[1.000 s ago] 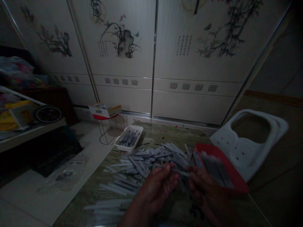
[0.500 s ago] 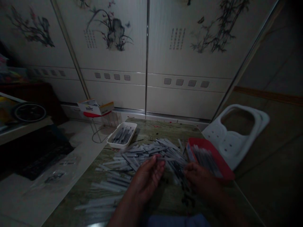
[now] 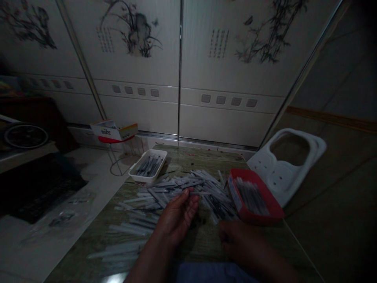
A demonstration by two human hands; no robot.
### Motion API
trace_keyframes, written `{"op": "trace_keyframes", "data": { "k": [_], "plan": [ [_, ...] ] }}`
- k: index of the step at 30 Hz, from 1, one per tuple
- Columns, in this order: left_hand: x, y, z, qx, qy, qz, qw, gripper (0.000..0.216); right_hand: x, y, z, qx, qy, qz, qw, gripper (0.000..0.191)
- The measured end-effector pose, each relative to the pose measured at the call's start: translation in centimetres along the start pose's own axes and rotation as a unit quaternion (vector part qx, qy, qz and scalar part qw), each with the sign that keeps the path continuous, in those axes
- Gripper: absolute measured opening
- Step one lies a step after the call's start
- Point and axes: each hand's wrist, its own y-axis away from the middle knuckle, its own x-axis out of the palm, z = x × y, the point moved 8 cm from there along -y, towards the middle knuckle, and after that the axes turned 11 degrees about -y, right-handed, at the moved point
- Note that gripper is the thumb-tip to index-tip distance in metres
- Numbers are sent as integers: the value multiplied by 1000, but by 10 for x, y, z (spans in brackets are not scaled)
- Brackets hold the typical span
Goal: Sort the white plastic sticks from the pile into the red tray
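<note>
My left hand (image 3: 181, 214) is closed in a pinch over the middle of the table. Between its thumb and fingers is a slim, translucent pen (image 3: 202, 193) pointing right. Lower and to the right, my right hand (image 3: 235, 237) is curled near the tabletop; it is dark, and whatever its fingers hold is hidden. Beyond both hands spreads a loose pile of pale pens (image 3: 188, 182), some with dark cores. More pens (image 3: 129, 228) lie in rows left of my left arm. Small dark pieces (image 3: 202, 221) rest on the table between the hands.
A white tray (image 3: 161, 162) with pens stands at the table's back left. On the right a red box (image 3: 272, 204) holds upright-leaning pens, with a white plastic chair (image 3: 316, 151) behind it. An open carton (image 3: 110, 133) sits on a red stool beyond the table (image 3: 206, 153).
My right hand has moved down and toward me, away from the right end of the pen. My left hand keeps its pinch. The whole view has shifted slightly.
</note>
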Motion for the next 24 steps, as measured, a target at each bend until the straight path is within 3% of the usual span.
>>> {"op": "trace_keyframes", "data": {
  "k": [5, 9, 12, 16, 21, 24],
  "plan": [
    [1, 1, -1, -1, 0, -1, 1000, 11, 2, -3, 5, -16, 3, -25, 1000, 14],
    [1, 2, 0, 1, -5, 1, 1000, 12, -9, -6, 15, -67, -138, -62, 986, 10],
    [2, 3, 1, 2, -7, 7, 1000, 12, -17, -11, 14, -53, -311, -88, 945, 6],
    [4, 4, 3, 5, -20, 18, 1000, 13, -23, -16, 5, -13, -481, -138, 866, 19],
    [6, 5, 7, -4, -35, 17, 999, 11, -27, -17, 3, -55, -608, -157, 777, 27],
    [7, 6, 9, -7, -39, 18, 999, 11, -28, -16, 2, -72, -630, -160, 756, 29]
  ]
}}
